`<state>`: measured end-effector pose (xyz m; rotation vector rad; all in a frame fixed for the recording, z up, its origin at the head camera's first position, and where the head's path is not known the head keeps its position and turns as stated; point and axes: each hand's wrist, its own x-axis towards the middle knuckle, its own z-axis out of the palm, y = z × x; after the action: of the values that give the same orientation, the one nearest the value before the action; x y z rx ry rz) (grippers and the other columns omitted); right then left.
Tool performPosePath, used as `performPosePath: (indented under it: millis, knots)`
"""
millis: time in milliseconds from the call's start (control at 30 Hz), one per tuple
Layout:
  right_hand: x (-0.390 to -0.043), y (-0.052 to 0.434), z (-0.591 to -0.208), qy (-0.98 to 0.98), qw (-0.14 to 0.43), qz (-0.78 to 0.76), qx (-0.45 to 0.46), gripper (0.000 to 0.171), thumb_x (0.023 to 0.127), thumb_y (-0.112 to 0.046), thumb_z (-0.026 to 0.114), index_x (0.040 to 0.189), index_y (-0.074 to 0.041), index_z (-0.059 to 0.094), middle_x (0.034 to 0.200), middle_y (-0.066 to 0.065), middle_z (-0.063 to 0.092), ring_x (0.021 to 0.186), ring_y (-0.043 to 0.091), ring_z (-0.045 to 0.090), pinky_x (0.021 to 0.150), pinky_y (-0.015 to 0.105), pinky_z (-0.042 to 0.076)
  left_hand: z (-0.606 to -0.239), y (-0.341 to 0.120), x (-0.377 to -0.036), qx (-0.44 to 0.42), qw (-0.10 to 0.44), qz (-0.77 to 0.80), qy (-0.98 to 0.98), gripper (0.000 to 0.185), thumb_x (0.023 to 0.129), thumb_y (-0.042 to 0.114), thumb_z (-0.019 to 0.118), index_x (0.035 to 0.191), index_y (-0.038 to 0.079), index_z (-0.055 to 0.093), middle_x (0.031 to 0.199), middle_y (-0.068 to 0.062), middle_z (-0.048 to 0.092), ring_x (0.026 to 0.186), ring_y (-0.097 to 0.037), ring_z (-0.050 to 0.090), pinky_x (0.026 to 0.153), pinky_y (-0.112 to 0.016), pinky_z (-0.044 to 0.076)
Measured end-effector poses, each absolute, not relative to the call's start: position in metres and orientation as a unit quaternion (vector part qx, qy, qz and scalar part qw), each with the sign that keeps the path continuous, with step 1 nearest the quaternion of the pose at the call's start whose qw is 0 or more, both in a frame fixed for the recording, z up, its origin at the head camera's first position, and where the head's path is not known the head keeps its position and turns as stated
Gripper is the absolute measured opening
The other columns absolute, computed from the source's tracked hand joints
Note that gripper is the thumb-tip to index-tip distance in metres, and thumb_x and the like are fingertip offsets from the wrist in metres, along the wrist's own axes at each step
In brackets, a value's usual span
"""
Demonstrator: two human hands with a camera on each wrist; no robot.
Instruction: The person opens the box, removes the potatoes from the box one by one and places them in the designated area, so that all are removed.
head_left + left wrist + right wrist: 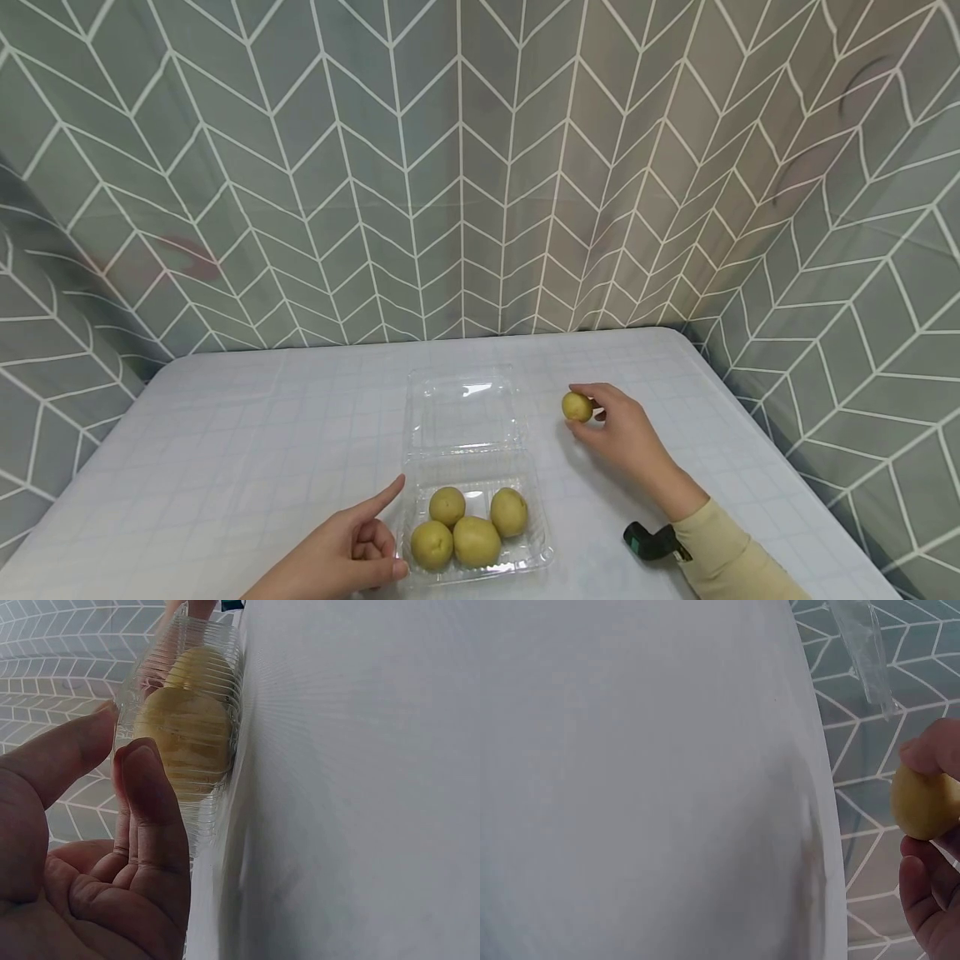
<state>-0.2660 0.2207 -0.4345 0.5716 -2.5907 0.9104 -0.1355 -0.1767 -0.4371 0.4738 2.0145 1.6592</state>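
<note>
R hand (pixel 626 429) pinches one yellow fruit (pixel 577 407), just right of the clear box (pixel 477 467). L hand (pixel 348 554) rests at the box's left side w/ finger out, prob. to steady it; it holds nothing.

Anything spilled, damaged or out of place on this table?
Nothing spilled or damaged. The clear clamshell box lies open with four yellow fruits in its tray. A fifth fruit is outside it, pinched in the right hand over the table. The left hand rests against the tray's left edge.
</note>
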Motion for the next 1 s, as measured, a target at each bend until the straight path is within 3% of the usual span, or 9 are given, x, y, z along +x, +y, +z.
performPosePath:
  millis: [667, 1000]
  knots:
    - [-0.276, 0.243, -0.440, -0.927, 0.142, 0.307, 0.160, 0.048, 0.079, -0.014, 0.083, 0.122, -0.002, 0.067, 0.115, 0.014, 0.066, 0.091, 0.027, 0.065, 0.076, 0.041, 0.053, -0.438, -0.177, -0.136, 0.176, 0.239, 0.606, 0.738, 0.092, 0.089, 0.015, 0.074, 0.157, 0.000, 0.014, 0.087, -0.008, 0.062, 0.070, -0.008, 0.058, 0.067, -0.022, 0.053]
    - [-0.276, 0.249, -0.442, -0.940, 0.094, 0.303, 0.127, 0.048, 0.082, -0.016, 0.082, 0.124, 0.000, 0.065, 0.117, 0.018, 0.065, 0.099, 0.031, 0.064, 0.080, 0.045, 0.052, -0.440, -0.177, -0.136, 0.177, 0.241, 0.610, 0.734, 0.091, 0.090, 0.013, 0.073, 0.157, 0.001, 0.013, 0.087, -0.010, 0.061, 0.069, -0.008, 0.058, 0.065, -0.022, 0.052]
